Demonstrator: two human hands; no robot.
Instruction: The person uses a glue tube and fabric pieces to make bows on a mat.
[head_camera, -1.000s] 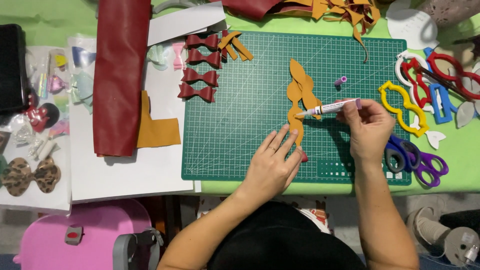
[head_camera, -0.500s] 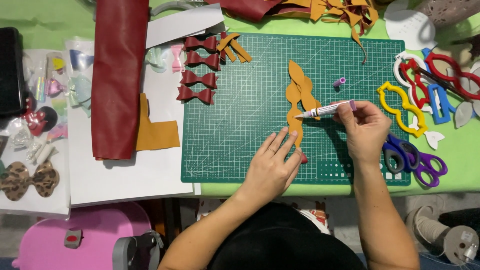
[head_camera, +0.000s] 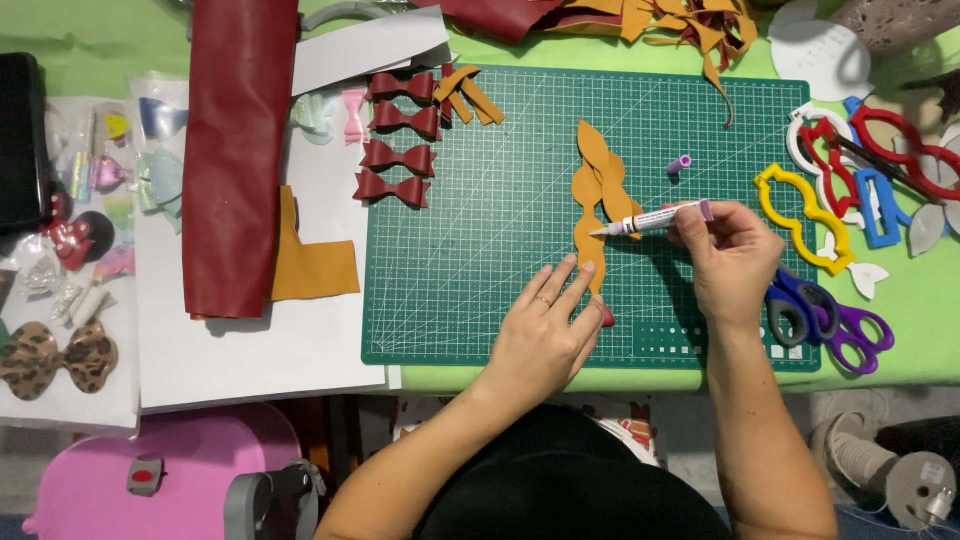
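At nine o'clock of the scene a black case (head_camera: 22, 140) lies at the table's edge, with small trinkets and a leopard-print bow (head_camera: 55, 358) below it toward seven o'clock. Next comes a roll of dark red leather (head_camera: 235, 150) standing lengthwise across white sheets (head_camera: 260, 350), with a mustard leather scrap (head_camera: 310, 262) at its four o'clock. Four dark red bows (head_camera: 398, 135) sit in a column on the upper left corner of the green cutting mat (head_camera: 500, 210). Near the mat's middle lies the mustard leather strip (head_camera: 598, 195), a wavy piece running from twelve to six o'clock. The left hand (head_camera: 545, 335) lies flat with fingers spread, its fingertips pressing the strip's lower end onto the mat. The right hand (head_camera: 735, 262), at three o'clock of the strip, pinches a glue pen (head_camera: 652, 218) between thumb and fingers, the pen lying nearly level with its tip touching the strip's right edge. A small purple cap (head_camera: 679, 163) rests on the mat at one o'clock of the pen. Farther right, off the mat, lie a yellow bow template (head_camera: 800, 215), red and blue templates (head_camera: 890, 165) at its two o'clock, and purple-and-blue scissors (head_camera: 830, 320) at five o'clock of the right hand.
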